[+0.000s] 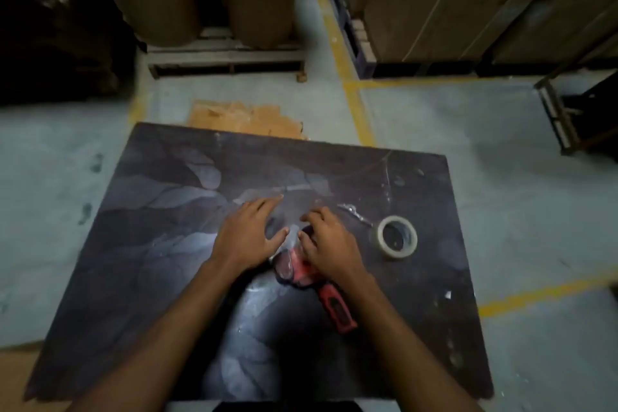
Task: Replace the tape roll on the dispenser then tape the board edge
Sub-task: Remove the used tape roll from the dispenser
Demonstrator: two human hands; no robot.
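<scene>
A red tape dispenser (pixel 312 281) lies on a dark board (pixel 150 244), its handle pointing toward me. My right hand (pixel 329 244) rests over the dispenser's head, fingers curled on the clear roll mounted there. My left hand (pixel 250 232) is spread flat just left of the dispenser, pressing down on a strip of clear tape on the board. A nearly used-up tape roll (pixel 397 237) with a pale core lies flat on the board to the right of my right hand. The dispenser's head is mostly hidden by my right hand.
The board lies on a grey floor with yellow lines (pixel 354 100). A crumpled scrap of clear tape (pixel 354 213) sits near the roll. Large brown paper rolls on a pallet (pixel 227 57) stand ahead, cardboard boxes (pixel 468 0) at the back right, a brown cardboard piece (pixel 244 119) behind the board.
</scene>
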